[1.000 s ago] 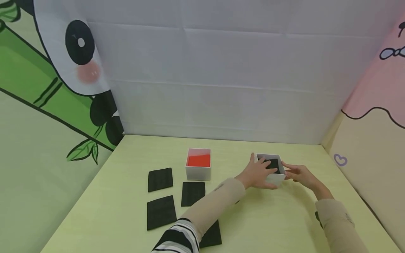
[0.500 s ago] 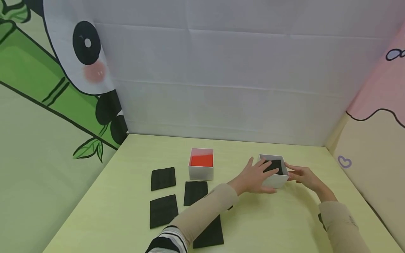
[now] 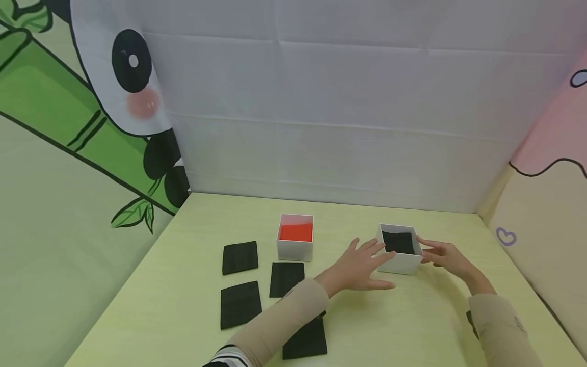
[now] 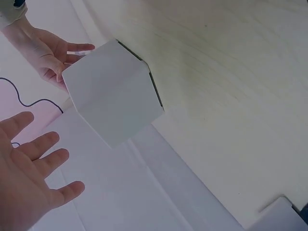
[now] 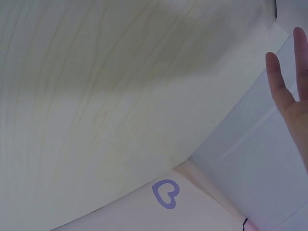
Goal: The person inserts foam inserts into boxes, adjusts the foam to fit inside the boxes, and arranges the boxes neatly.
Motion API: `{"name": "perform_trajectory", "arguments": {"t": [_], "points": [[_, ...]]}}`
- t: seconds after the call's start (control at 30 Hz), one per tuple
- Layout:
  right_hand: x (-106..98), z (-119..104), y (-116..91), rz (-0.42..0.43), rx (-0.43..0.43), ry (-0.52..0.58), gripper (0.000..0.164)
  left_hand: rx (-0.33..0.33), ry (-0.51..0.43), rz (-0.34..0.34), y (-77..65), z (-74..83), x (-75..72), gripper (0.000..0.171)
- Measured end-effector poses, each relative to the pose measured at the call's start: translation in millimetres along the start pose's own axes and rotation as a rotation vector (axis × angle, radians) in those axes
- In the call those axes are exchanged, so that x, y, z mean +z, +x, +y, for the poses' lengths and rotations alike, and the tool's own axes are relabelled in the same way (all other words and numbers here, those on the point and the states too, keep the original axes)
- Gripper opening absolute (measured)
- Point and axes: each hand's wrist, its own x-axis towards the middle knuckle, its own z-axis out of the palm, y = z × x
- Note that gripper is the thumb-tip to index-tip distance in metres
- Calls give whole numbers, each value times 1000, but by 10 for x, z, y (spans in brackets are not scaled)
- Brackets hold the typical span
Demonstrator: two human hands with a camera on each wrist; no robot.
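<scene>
A white open-topped box (image 3: 398, 265) stands at the right of the table, with a flat black cloth-like square (image 3: 398, 242) inside it. My left hand (image 3: 358, 267) is spread at the box's near left, fingers straight and holding nothing; the left wrist view shows a gap between this hand (image 4: 26, 180) and the box (image 4: 110, 96). At the box's right wall, the fingers of my right hand (image 3: 451, 261) touch the side and rim. Those fingers look straight in the right wrist view, where the right hand (image 5: 293, 96) shows only in part.
A second white box (image 3: 295, 251) with a red piece (image 3: 295, 232) in it stands left of the first. Several black squares (image 3: 240, 257) lie flat at the left and front, one partly under my left sleeve (image 3: 279, 321). Printed cloth walls (image 3: 312, 117) bound the table.
My left hand has drawn back from over the box toward the left and near side, uncovering the black square inside. The right hand stays at the box's side. The head view has shifted slightly.
</scene>
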Motion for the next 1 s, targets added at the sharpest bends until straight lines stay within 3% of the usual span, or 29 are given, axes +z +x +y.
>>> {"name": "perform_trajectory", "arguments": {"t": [0.43,0.77,1.0], "points": [[-2,51,16,-16,39,95,53,-17,-79,13,-292,-32,-97,70],[-9,51,63,3,0,176,50,-34,-188,2,-629,-157,-134,70],[-1,61,58,-28,28,129,53,-49,-237,10,-844,-214,-151,70]]}}
